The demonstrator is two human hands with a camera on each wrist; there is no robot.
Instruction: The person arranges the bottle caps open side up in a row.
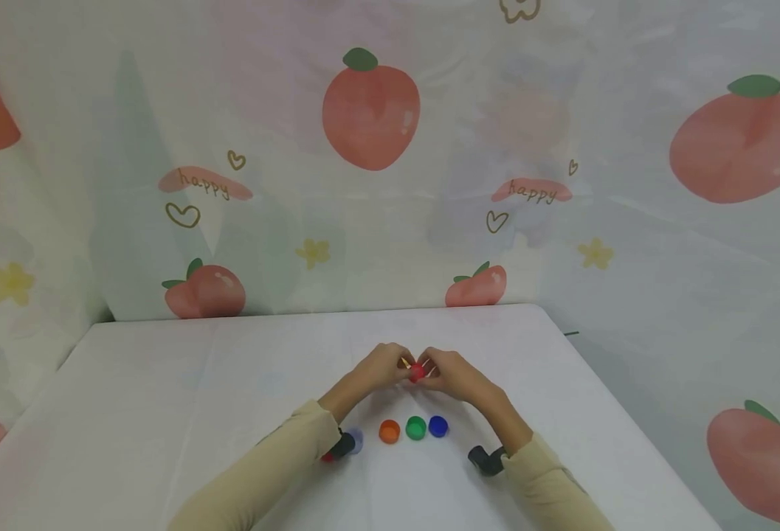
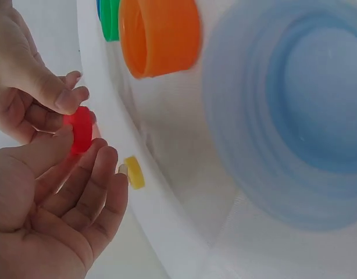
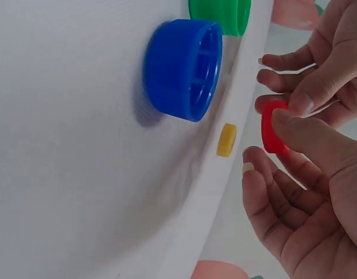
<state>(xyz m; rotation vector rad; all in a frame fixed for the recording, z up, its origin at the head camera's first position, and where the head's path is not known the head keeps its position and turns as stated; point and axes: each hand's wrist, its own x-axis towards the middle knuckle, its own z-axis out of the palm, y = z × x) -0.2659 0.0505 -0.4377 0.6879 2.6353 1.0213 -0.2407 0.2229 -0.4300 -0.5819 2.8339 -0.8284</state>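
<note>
Both hands meet over the far part of the table around a small red bottle cap [image 1: 417, 372]. My left hand [image 1: 384, 365] pinches it between thumb and fingers from the left. From the right, my right hand [image 1: 452, 372] also pinches it, its thumb lying on the cap's face in the right wrist view. The other fingers of both hands are loosely bent. Beyond the fingertips, a small yellow cap [image 3: 227, 140] sits on the table, mostly hidden by the left hand in the head view.
Nearer me, an orange cap [image 1: 390, 431], a green cap [image 1: 415, 428] and a blue cap [image 1: 438, 426] stand in a row. A translucent pale blue round cap [image 2: 318, 93] lies left of them. Beside it, a red object [image 1: 328, 457] is partly hidden under the left wrist camera.
</note>
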